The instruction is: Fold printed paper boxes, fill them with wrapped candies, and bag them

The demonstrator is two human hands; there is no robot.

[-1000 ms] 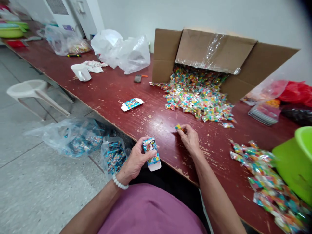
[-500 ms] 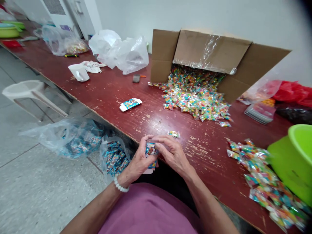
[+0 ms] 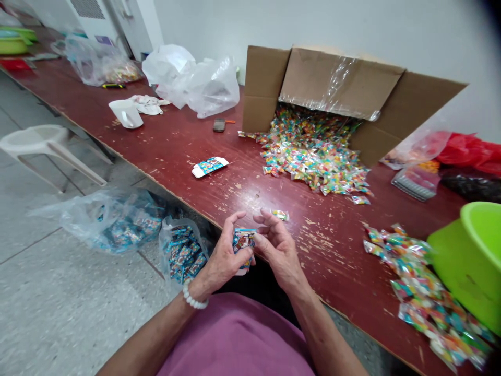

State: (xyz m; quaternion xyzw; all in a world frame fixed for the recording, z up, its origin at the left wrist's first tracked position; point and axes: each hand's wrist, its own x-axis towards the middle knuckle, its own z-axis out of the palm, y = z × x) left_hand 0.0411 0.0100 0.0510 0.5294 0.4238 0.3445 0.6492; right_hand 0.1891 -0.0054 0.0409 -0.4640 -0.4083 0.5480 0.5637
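Observation:
Near the table's front edge, my left hand (image 3: 226,257) holds a small blue printed box (image 3: 243,240), its thumb across the front. My right hand (image 3: 278,246) is at the box's right side with its thumb by the top corner and the other fingers curled apart; whether it grips the box is hard to tell. Just beyond that hand lies one wrapped candy packet (image 3: 280,214). Another blue box (image 3: 210,166), with white end flaps, lies on the red table (image 3: 176,151). Many candy packets (image 3: 313,156) spill from an open cardboard box (image 3: 336,81).
At right, a green basin (image 3: 462,261) stands beside more candy packets (image 3: 426,292). A white mug (image 3: 126,114) and plastic bags (image 3: 211,86) are farther back. Bags of blue packs (image 3: 183,253) sit below the left table edge, near a white stool (image 3: 43,141).
My right hand has drawn slightly back from the top of the held box, its fingers more apart. More of the box's top now shows. The view has shifted slightly.

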